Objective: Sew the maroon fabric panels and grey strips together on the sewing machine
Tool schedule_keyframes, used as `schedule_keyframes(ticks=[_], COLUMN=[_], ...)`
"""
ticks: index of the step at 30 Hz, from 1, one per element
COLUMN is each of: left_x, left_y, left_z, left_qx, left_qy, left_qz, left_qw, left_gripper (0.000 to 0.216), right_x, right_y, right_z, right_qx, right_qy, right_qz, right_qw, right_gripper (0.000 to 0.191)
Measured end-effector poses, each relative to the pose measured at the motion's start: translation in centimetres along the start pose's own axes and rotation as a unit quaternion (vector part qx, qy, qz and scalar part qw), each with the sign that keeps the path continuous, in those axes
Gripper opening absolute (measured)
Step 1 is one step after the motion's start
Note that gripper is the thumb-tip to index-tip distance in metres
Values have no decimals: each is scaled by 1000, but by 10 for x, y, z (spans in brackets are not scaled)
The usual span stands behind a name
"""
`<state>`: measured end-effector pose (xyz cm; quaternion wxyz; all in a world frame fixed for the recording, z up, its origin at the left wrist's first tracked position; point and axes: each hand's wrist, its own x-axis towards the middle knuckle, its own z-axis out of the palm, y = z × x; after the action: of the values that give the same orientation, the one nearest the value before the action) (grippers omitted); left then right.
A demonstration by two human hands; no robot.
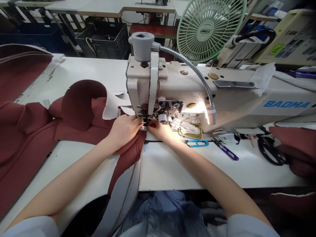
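Note:
A maroon padded fabric piece, with a curved panel and a white backing edge, spreads left across the table and runs under the foot of a cream BAOMA sewing machine. My left hand grips the fabric just beside the presser foot. My right hand sits on the machine's other side, its fingertips at the foot and touching the fabric edge. A grey-edged strip of the same piece hangs over the table front. The needle point is hidden by my fingers.
Right of the machine lie a tin of white labels, blue thread snips, purple snips and maroon pieces. A gooseneck lamp shines on the needle area. A green fan stands behind the machine.

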<state>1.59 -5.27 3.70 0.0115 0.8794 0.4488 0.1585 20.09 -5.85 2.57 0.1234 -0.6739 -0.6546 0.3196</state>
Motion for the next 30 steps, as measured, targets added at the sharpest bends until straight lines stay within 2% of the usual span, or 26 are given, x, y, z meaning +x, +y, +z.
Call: schedule_keyframes(ticks=[2,5,12,17,21,25,30], left_x=[-4,-12,-21,-22,-20,-21,-25], left_y=[5,9,15,16,13,14,19], left_z=[4,9,13,14,13,14,16], left_qx=[26,52,54,24,26,61,58], left_qy=[22,21,9,-22,13,57,24], left_qz=[34,60,25,-4,-10,35,55], left_qw=[999,997,998,999,1000,996,996], left_gripper=[30,30,27,23,24,27,27], right_x=[4,5,5,4,3,2,0], right_y=[-2,-2,4,5,4,3,1], right_z=[2,7,16,15,15,15,16], right_qx=[-17,-29,-22,-31,-43,-51,-63], right_qy=[15,25,47,46,58,70,82], right_qz=[10,11,-5,-14,-26,-33,-35], right_qw=[1000,999,999,998,997,996,994], right_gripper=[15,16,16,17,17,18,18])
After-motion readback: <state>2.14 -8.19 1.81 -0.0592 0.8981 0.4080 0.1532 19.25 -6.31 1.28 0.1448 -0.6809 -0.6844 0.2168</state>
